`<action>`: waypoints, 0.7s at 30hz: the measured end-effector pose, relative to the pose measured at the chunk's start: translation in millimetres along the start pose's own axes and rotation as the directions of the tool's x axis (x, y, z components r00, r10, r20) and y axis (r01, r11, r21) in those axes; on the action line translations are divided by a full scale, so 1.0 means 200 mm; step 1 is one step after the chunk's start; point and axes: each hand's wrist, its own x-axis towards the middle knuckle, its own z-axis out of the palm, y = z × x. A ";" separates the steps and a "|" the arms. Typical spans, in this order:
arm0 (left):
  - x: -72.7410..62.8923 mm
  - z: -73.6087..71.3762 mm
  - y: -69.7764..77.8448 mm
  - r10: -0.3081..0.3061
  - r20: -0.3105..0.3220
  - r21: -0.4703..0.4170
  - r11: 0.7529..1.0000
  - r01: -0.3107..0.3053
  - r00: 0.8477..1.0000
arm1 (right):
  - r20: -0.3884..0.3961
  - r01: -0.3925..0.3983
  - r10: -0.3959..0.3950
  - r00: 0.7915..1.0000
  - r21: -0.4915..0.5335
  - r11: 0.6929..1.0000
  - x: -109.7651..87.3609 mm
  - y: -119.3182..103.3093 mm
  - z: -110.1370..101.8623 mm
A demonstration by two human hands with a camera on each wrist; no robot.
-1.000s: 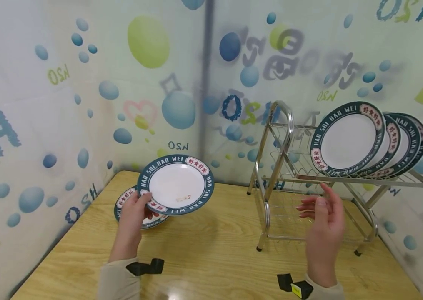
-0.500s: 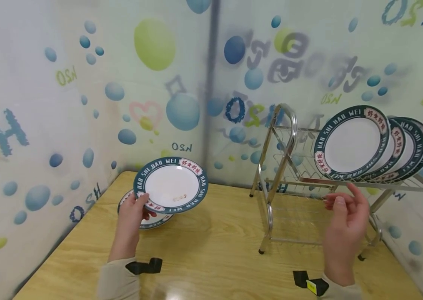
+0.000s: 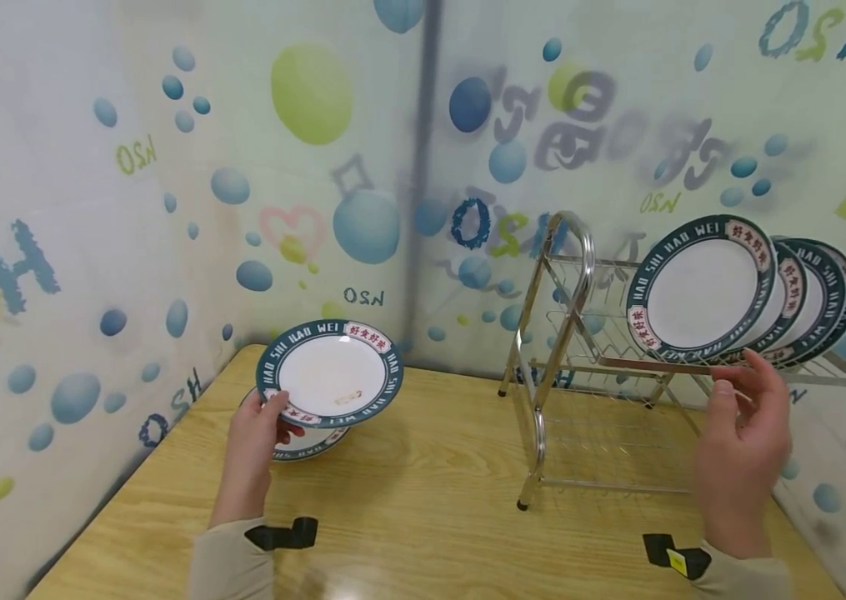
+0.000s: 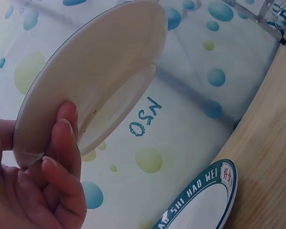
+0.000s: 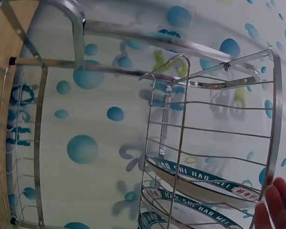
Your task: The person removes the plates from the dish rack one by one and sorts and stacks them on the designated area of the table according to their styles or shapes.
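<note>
"Head view first: how many plates were counted?"

"At least six. One, the held plate point(image 3: 332, 371), was in the left hand point(image 3: 252, 429). One, the table plate point(image 3: 308, 448), lay on the wooden table point(image 3: 430, 517) below it, the two well apart in the left wrist view. At least four stood in the metal rack point(image 3: 567, 342); overlap prevented an exact figure."

"State of the left grip?"

"Pinching the rim: thumb on top, fingers curled beneath against the pale underside. The plate was raised and tilted, its white face up, with one brownish mark point(image 3: 348, 397)."

"And the right hand point(image 3: 745, 458)?"

"Fingers loosely bent, thumb apart, nothing seen in its hold. It was just beside the front rail point(image 3: 663, 365) of the upper tier; contact could not be established."

"Containers?"

"One rack, two wire tiers. The upper tier bore the racked plates point(image 3: 700, 292), leaning one behind another. The lower tier point(image 3: 610, 484) sat near the table."

"Markings?"

"Dark green rims, white lettering, red characters on pale panels."

"Other items?"

"Two black straps point(image 3: 280, 535), one per wrist. The right one bore one yellow tag point(image 3: 677, 562)."
</note>
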 end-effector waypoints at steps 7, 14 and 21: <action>-0.01 -0.01 0.00 0.003 0.005 0.005 1.000 -0.003 1.000 | -0.021 0.047 -0.049 0.999 -0.088 0.995 0.06 0.02 -0.05; 0.01 -0.03 -0.02 -0.023 0.000 0.030 0.999 0.023 1.000 | 0.000 0.051 -0.051 0.999 -0.177 0.983 0.12 0.03 -0.07; 0.03 -0.06 -0.04 -0.053 0.004 0.036 0.998 0.053 0.999 | 0.020 0.020 -0.015 1.000 -0.273 0.962 0.14 0.04 -0.09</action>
